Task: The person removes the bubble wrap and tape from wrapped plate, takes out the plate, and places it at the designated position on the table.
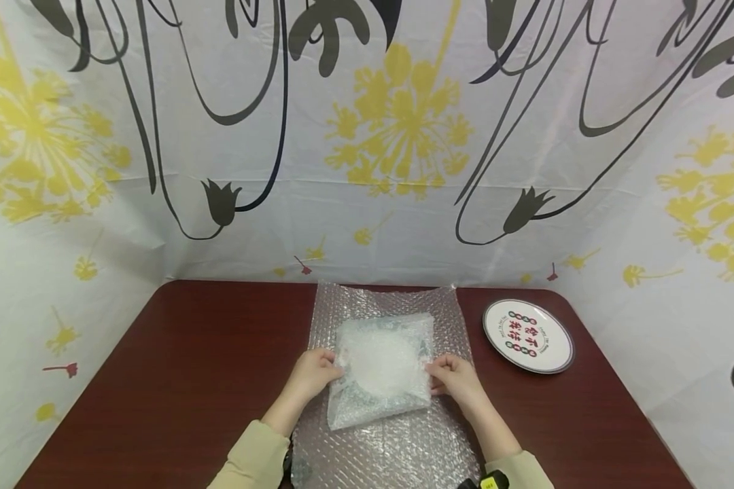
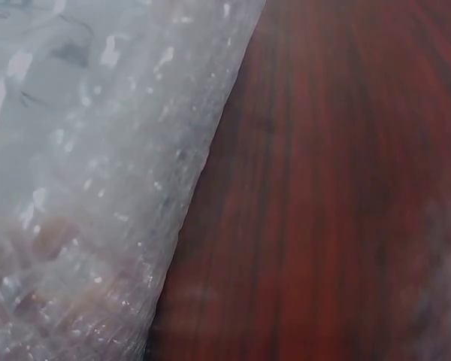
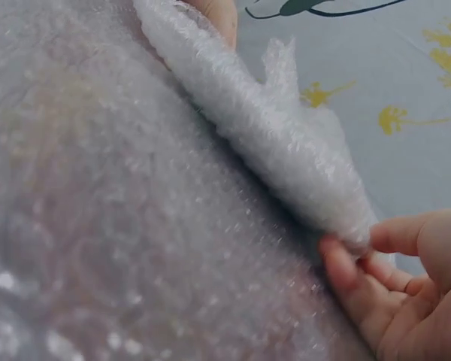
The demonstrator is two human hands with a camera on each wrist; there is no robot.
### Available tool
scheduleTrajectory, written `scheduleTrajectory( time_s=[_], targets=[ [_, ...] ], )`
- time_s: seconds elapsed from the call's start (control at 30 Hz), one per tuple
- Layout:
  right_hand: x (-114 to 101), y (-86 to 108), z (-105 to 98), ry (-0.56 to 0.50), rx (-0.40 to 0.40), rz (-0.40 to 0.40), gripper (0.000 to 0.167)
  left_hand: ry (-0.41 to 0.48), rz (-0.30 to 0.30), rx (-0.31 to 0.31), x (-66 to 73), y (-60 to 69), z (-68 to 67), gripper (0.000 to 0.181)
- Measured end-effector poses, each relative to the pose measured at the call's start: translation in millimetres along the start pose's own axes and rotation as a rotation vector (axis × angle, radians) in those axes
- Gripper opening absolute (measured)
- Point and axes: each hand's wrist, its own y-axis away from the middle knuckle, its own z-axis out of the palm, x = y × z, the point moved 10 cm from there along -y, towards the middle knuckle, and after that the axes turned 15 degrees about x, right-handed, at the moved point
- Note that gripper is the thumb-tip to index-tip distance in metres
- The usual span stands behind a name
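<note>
A flat, squarish bubble-wrapped parcel (image 1: 384, 367), with a pale round shape showing through it, is over a long sheet of bubble wrap (image 1: 391, 455). My left hand (image 1: 310, 372) pinches the parcel's left edge. At the opposite edge, my right hand (image 1: 455, 382) pinches it between thumb and fingers. The right wrist view shows the parcel (image 3: 263, 128) tilted, its near edge above the sheet, with the right hand (image 3: 406, 282) at one corner and part of the left hand (image 3: 219, 19) behind. Only bubble wrap (image 2: 128, 150) and tabletop show clearly in the left wrist view.
A white plate (image 1: 529, 336) with a dark rim and red characters lies to the right of the sheet. Dark red wood forms the tabletop (image 1: 208, 360). Patterned white cloth (image 1: 373, 231) hangs behind the table and along both sides.
</note>
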Motion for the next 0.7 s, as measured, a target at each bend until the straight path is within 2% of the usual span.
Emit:
scheduleTrajectory(
  time_s=[0.4, 0.6, 0.7],
  targets=[
    [-25, 6.0, -2, 0.289, -0.053, -0.206, 0.006, 0.001, -0.006, -0.006, 1.1, 0.0, 0.3, 0.032],
    [-46, 10.7, -8, 0.483, -0.002, -0.364, 0.006, -0.005, -0.017, -0.013, -1.5, -1.7, 1.5, 0.033],
    [-62, 15.7, -8, 0.525, 0.012, -0.451, 0.008, -0.009, -0.026, -0.016, -2.6, -1.6, 1.6, 0.033]
  ],
)
